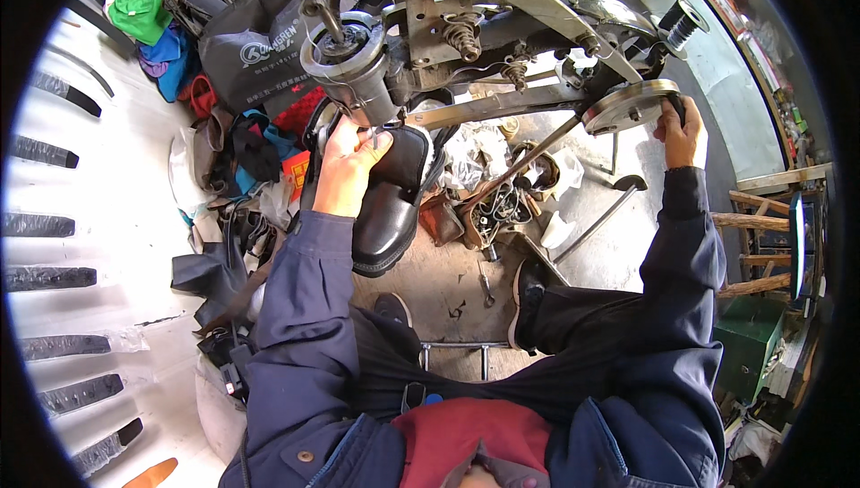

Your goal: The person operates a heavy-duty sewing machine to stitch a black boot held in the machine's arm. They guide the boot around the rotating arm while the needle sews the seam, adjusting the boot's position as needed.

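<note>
The left hand is closed around the upper of a black shoe, fingers curled over its opening edge, thumb side toward the machine. The shoe hangs toe-down toward the person, its heel end pushed up against the round head of a cobbler's stitching machine; the shoe sits just below and touching that head. The left forearm, in a navy sleeve, rises from the lower edge and bends slightly inward, wrist straight.

The right hand is well to the right of the shoe, clenched on a dark handle at the rim of the machine's flat metal handwheel. Its fingers wrap the handle from below, knuckles facing the camera. The right arm is stretched nearly straight, sleeve running from the lower right up to the wheel.

Between the hands, the machine's arm spans from the head to the wheel, with springs and rods on top and a black thread spool beyond the wheel.

Below the machine, right of the shoe, an open box of small tools rests on the floor, with crumpled plastic bags beside it. Left of the shoe lies a heap of shoes, bags and cloth, with a grey bag and green cloth farther up. The person's black-shod feet rest on the floor below the shoe, by a metal stool frame.
</note>
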{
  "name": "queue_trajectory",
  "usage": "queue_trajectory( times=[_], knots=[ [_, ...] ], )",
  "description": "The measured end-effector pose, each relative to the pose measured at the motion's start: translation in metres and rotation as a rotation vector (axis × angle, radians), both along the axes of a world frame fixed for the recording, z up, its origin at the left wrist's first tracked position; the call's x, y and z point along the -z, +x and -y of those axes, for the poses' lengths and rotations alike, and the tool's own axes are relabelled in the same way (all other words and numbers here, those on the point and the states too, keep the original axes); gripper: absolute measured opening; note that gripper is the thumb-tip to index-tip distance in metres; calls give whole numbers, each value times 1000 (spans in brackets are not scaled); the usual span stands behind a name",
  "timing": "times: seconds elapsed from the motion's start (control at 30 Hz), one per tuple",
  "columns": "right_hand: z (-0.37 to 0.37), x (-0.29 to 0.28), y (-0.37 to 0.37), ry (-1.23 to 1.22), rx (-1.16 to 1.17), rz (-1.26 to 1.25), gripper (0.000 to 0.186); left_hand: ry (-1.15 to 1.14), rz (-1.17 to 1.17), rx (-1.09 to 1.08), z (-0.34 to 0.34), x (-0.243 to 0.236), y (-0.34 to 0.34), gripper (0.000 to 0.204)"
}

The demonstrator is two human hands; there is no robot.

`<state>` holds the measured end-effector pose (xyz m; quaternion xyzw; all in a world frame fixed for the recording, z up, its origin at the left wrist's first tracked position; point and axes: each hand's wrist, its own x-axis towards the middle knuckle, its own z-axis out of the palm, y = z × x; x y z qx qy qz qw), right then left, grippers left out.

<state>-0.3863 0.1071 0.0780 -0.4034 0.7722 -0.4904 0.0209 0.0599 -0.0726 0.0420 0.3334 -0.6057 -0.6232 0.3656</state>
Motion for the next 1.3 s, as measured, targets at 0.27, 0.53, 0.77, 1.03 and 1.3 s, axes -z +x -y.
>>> queue_trajectory(
  times=[0.27,0.53,0.77,1.03,1.3],
  knots=[
    [-5,96,-18,407,127,163,25,24,-81,11,-4,-8,-5,44],
    [14,106,66,418,205,919,49,-6,-138,51,1,-3,-6,47],
    [36,46,233,95,-662,749,42,52,-105,13,-1,-1,-4,27],
    [86,18,295,391,-651,611,38,114,-73,-12,-1,2,-2,20],
    [93,43,287,347,-611,640,37,71,115,97,3,-2,22,22]
  ],
)
